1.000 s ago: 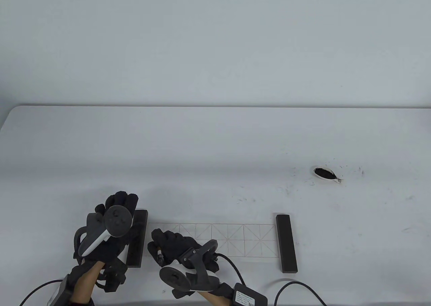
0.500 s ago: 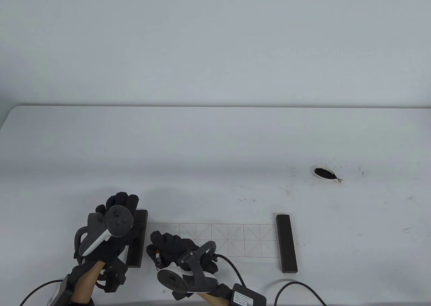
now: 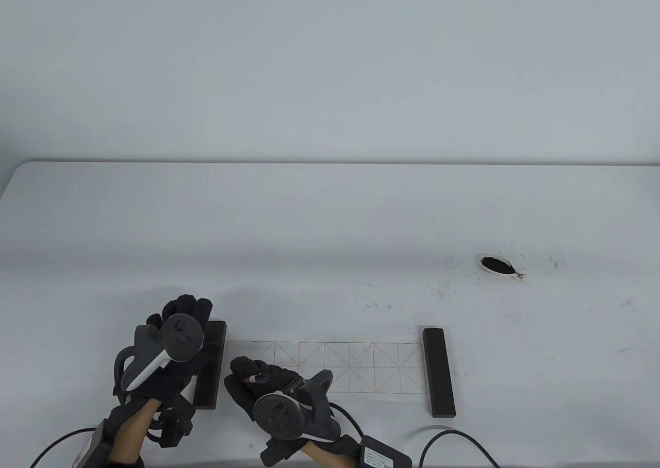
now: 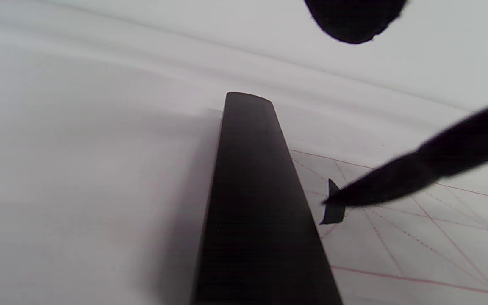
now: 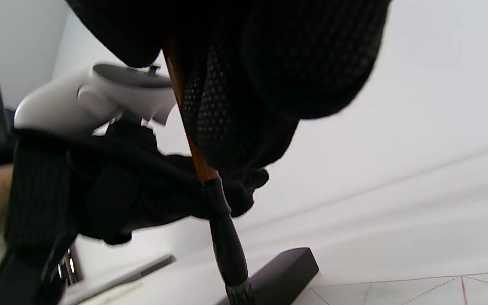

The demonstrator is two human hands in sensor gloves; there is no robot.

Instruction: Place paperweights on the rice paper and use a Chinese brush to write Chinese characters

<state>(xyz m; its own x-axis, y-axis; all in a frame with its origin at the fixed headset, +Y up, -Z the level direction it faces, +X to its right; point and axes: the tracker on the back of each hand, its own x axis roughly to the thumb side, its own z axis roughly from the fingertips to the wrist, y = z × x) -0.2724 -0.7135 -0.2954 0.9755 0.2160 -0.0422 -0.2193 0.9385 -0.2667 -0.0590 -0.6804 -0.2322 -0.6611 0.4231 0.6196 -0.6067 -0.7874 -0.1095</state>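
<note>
Your right hand (image 3: 258, 385) grips the brush (image 5: 223, 237), fingers curled round the shaft, tip down on the paper (image 3: 350, 367) beside the left weight (image 3: 210, 365). Your left hand (image 3: 170, 344) sits over that weight and hides much of it; whether it grips, cannot tell. Right weight (image 3: 439, 372) pins the far end. Beyond it, an ink dish (image 3: 496, 265) amid black specks on the table (image 3: 330, 220).
</note>
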